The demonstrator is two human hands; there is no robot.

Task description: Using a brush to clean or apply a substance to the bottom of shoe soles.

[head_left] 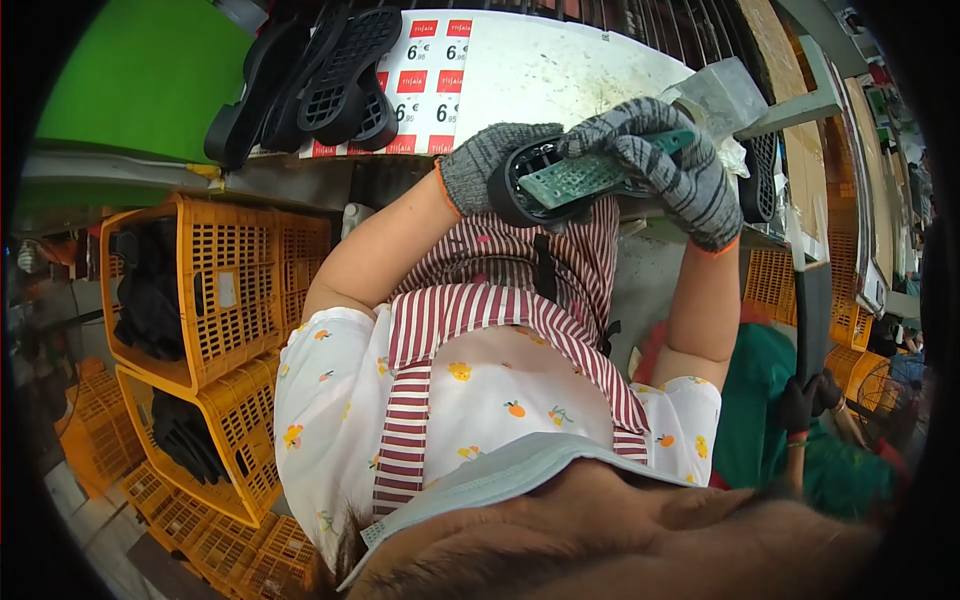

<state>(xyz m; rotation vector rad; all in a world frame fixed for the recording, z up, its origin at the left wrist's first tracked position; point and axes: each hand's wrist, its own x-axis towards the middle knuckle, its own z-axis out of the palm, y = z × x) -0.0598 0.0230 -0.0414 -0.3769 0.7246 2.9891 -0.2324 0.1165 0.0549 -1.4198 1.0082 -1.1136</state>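
Note:
My left hand (492, 160), in a grey knitted glove with an orange cuff, is closed round a black shoe sole (508, 192) above my lap. The sole is tilted, with its hollow, ribbed inside partly showing. My right hand (675, 170), in a matching striped glove, has its fingers wrapped round a long green strip (572, 180) that looks dotted or perforated. One end of the strip lies over the open sole; its other end pokes out past my right fingers. The far part of the sole is hidden behind the strip and my right hand.
Several black soles (350, 75) lie on the white worktop (560, 55) at the far left, beside red-and-white printed sheets. A clear plastic container (725, 95) and another black sole (760, 180) are at the right. Yellow crates (230, 290) with black parts stand left; a co-worker's gloved hands (808, 400) show right.

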